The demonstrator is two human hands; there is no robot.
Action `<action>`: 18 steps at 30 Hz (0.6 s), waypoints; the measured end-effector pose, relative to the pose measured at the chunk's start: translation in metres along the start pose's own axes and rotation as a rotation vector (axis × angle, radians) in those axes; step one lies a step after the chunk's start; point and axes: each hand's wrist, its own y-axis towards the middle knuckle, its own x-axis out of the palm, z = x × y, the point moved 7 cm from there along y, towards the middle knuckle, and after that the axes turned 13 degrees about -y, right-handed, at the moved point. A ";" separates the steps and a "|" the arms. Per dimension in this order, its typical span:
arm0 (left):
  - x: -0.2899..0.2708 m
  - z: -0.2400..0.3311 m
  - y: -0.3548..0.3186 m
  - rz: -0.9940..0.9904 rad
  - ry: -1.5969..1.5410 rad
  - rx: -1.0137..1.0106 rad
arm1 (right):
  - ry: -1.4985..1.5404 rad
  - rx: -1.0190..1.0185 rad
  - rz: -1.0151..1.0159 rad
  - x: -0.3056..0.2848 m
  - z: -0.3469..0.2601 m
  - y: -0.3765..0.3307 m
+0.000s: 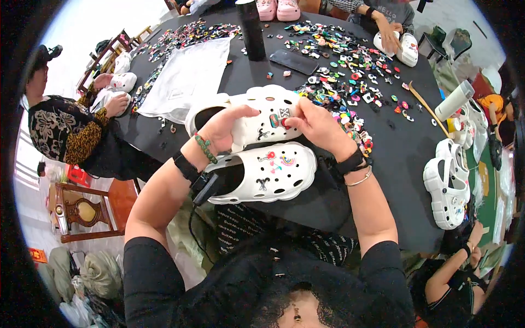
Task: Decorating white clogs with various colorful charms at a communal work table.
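Over the near side of the black table I hold a white clog [256, 102] with its toe to the right. My left hand [223, 131] grips its side, thumb across the upper. My right hand [321, 127] closes round the toe, its thumb at a small red shoe charm [287, 122]. Beside that thumb are a dark hourglass-like charm [284, 113] and a green and red one [274, 121]. Just below lies a second white clog [292, 183], which carries a rainbow charm [286, 160], a cherry-like charm and a black-and-white one. Fingers under the held clog are hidden.
Loose colourful charms [350, 82] cover much of the table [396, 180]. Behind the clogs are a white bag [191, 74], a black phone [293, 62] and a black tumbler [251, 33]. More white clogs [447, 186] stand right. Co-workers handle clogs at left [46, 120] and far right.
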 end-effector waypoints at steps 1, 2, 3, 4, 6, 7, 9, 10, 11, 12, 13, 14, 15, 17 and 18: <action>-0.003 -0.002 0.003 -0.027 0.041 0.003 | -0.020 -0.001 0.019 0.000 0.001 0.001; -0.005 -0.004 0.005 -0.054 0.081 0.005 | -0.040 -0.002 0.038 0.000 0.001 0.001; -0.006 -0.004 0.005 -0.051 0.078 0.004 | -0.086 0.009 -0.020 -0.002 -0.006 0.002; -0.006 -0.005 0.004 -0.065 0.094 0.003 | -0.083 0.009 -0.024 -0.003 -0.012 0.001; -0.003 -0.007 0.002 -0.095 0.129 -0.003 | -0.300 -0.018 -0.024 -0.001 -0.022 -0.004; -0.002 -0.009 0.002 -0.095 0.129 -0.007 | -0.308 -0.073 0.018 0.000 -0.023 -0.004; 0.003 -0.011 0.001 -0.152 0.129 0.004 | -0.355 -0.065 0.029 -0.001 -0.027 -0.006; 0.004 -0.011 0.001 -0.148 0.127 0.006 | -0.402 -0.060 0.041 -0.001 -0.029 -0.007; 0.006 -0.012 0.000 -0.168 0.121 0.006 | -0.398 -0.064 0.039 0.000 -0.031 -0.008; 0.008 -0.013 0.000 -0.191 0.116 0.004 | -0.412 -0.036 0.028 0.001 -0.031 -0.010; 0.007 -0.013 0.001 -0.189 0.115 0.005 | -0.425 -0.008 0.016 0.002 -0.030 -0.010; 0.005 -0.014 0.003 -0.191 0.124 0.000 | -0.424 -0.009 0.015 0.000 -0.033 -0.009; 0.006 -0.015 0.003 -0.193 0.133 -0.008 | -0.434 -0.069 0.026 -0.003 -0.041 -0.008; 0.006 -0.014 -0.001 -0.147 0.147 -0.003 | -0.464 -0.113 0.006 -0.002 -0.047 -0.004; 0.007 -0.013 -0.003 -0.106 0.166 0.006 | -0.464 -0.114 0.006 -0.002 -0.044 -0.002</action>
